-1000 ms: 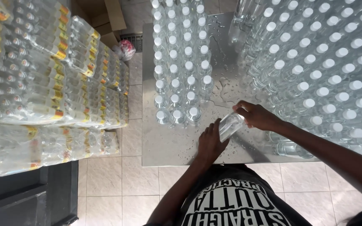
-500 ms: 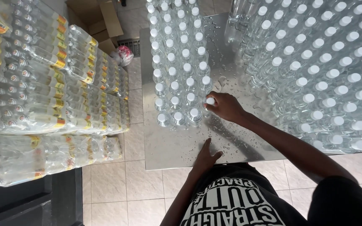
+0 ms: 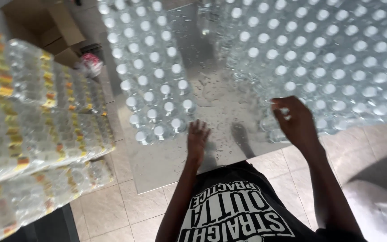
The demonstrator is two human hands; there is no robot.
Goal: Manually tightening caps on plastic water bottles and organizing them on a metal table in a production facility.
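Note:
I stand at a wet metal table (image 3: 218, 96) that carries two crowds of clear plastic bottles with white caps. My left hand (image 3: 197, 140) lies flat on the bare wet metal, fingertips just short of the nearest bottles of the left group (image 3: 153, 80). My right hand (image 3: 297, 120) is out at the near edge of the much larger right group (image 3: 337, 58). Its fingers are bent in a loose curl over the closest caps and it lifts nothing.
Shrink-wrapped packs of bottles with yellow and orange labels (image 3: 36, 130) are stacked high along the left. Brown cardboard boxes (image 3: 45, 27) and a small pink-and-white bag (image 3: 90, 65) lie behind them. Beige floor tiles (image 3: 126, 210) run under the table's near edge.
A second ago both hands held one bottle. My right hand set it at the left group's near corner, then swung right to the big group. My left hand settled on the table.

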